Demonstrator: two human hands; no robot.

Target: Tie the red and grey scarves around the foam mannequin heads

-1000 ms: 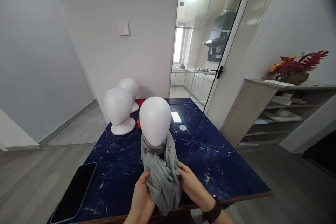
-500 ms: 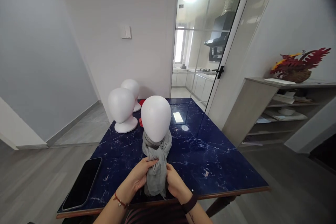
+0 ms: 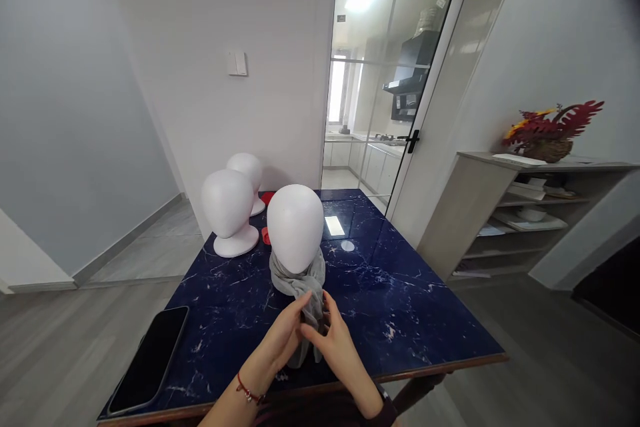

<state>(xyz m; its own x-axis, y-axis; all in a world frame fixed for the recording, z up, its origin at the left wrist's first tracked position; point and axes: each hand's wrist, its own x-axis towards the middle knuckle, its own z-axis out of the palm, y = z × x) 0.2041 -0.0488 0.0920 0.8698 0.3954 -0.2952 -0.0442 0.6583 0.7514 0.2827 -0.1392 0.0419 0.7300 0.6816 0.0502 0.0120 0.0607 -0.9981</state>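
A white foam mannequin head [image 3: 296, 227] stands near the middle of the table with a thin grey scarf [image 3: 284, 282] wound around its neck. The scarf's loose end hangs down in front, towards the table's near edge. My left hand [image 3: 284, 333] is closed around this hanging part from the left, its thumb up near the knot area. From the right, my right hand [image 3: 341, 341] grips the same cloth, with the thumb across its front and the fingers behind. Part of the scarf is hidden between my hands.
Two more foam heads, one nearer [image 3: 228, 203] and one farther [image 3: 246, 171], stand at the back left. Red items [image 3: 266, 235] lie behind the middle head. A phone [image 3: 150, 360] rests at the left edge of the blue table [image 3: 425, 320]. Beyond are a glass door and a shelf unit [image 3: 445, 213].
Both hands have shifted up and closer together on the scarf, gathering its spread hanging end into a narrower bunch. My right thumb now lies across the front. The view has turned slightly.
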